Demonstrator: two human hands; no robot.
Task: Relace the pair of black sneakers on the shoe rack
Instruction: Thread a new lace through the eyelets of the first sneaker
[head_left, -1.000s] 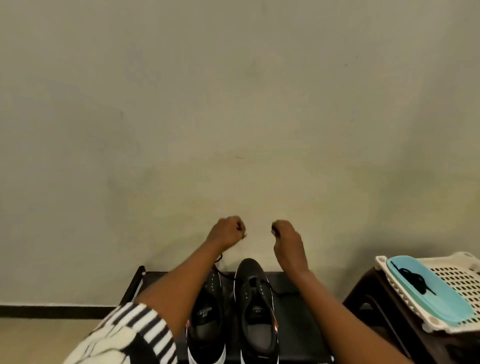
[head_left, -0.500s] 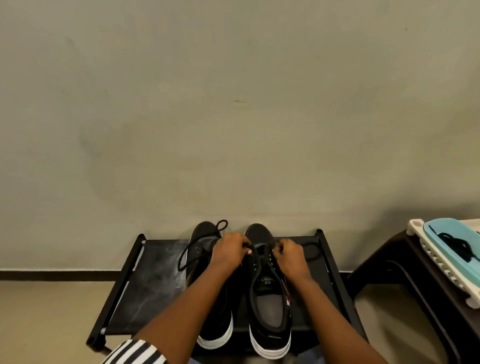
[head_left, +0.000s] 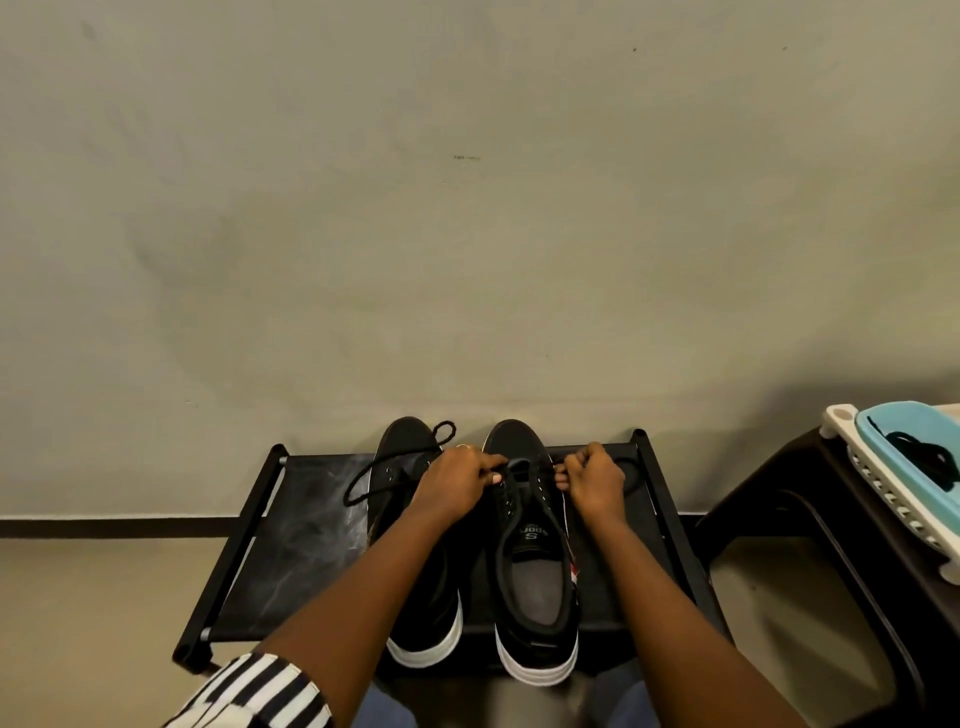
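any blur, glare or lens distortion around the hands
Head view: left hand and right hand are sharp; the black lace they pinch blends into the dark right sneaker; the shoe rack splays from wide-angle distortion, with a pale sheen on its fabric.

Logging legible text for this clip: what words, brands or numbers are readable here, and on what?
"S": on the tongue label of the right sneaker.
Small word above the S, same label: upside down and too blurred to read.
Faint dark mark on the wall: too small to read.
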